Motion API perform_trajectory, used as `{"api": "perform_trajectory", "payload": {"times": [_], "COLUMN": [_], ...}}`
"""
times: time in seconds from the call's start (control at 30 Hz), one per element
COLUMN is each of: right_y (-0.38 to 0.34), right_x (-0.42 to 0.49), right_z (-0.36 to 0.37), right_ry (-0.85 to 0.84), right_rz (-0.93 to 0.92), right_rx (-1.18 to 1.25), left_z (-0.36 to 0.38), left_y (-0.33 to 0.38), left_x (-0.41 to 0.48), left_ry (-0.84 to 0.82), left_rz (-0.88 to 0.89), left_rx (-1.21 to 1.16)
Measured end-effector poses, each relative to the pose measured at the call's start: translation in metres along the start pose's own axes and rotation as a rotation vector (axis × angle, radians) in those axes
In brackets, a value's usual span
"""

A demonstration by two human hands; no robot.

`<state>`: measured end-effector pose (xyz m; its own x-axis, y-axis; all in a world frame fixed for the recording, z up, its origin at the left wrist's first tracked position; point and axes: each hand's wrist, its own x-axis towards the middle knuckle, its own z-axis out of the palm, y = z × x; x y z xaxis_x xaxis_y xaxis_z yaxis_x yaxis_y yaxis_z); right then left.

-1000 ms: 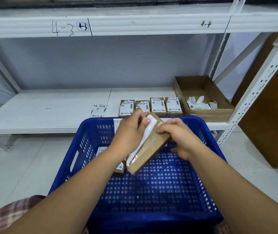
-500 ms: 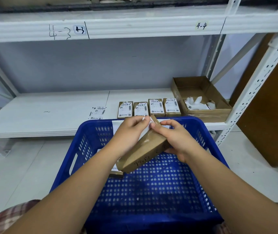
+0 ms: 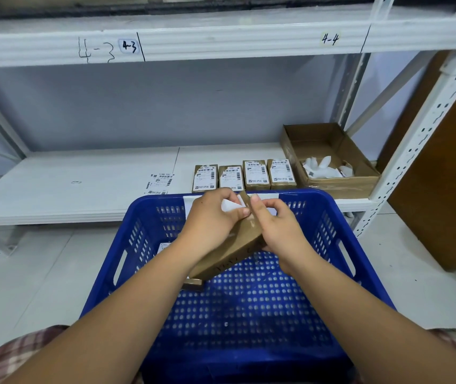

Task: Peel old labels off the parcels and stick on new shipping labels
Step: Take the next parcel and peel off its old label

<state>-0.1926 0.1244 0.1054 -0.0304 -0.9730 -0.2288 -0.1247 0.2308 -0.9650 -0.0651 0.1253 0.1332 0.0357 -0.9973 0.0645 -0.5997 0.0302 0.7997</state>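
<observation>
Now left hand (image 3: 210, 220) pinches white label (image 3: 231, 205); right hand (image 3: 277, 229) grips oblong cardboard parcel (image 3: 231, 254) over perforated basket (image 3: 305, 193).

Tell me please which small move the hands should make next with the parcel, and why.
Probably the left hand should pull the white label clear of the parcel while the right hand holds it steady. The label is pinched at the parcel's far end, and the brown face looks bare. The cardboard box holds similar white scraps, likely its destination.
</observation>
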Motion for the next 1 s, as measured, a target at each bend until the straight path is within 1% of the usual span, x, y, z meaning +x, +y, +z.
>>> {"api": "perform_trajectory", "payload": {"times": [0.1,0.2,0.3,0.47,0.67,0.9,1.0], "right_y": [-0.001,0.0,0.0,-0.001,-0.006,-0.012,-0.017], "right_x": [-0.003,-0.002,-0.001,-0.003,-0.004,-0.007,-0.007], "right_z": [0.001,0.002,0.004,0.006,0.003,0.003,0.002], "right_ry": [-0.072,-0.115,-0.088,-0.068,-0.047,-0.054,-0.046], "right_rz": [0.014,0.024,0.008,-0.013,-0.013,0.032,0.044], "right_rx": [0.021,0.052,0.057,0.09,0.185,0.264,0.307], "left_z": [-0.002,0.0,0.002,0.002,0.0,-0.002,-0.002], "left_y": [-0.001,-0.002,-0.002,0.002,0.006,0.005,0.008], "left_x": [0.0,0.0,-0.001,-0.001,-0.001,0.003,0.003], "left_ry": [0.052,0.065,0.1,0.145,0.172,0.181,0.219], "left_rz": [-0.024,-0.04,-0.032,0.014,0.067,0.067,0.04], "left_rx": [-0.042,0.032,0.075,0.03,-0.008,0.004,-0.067]}}
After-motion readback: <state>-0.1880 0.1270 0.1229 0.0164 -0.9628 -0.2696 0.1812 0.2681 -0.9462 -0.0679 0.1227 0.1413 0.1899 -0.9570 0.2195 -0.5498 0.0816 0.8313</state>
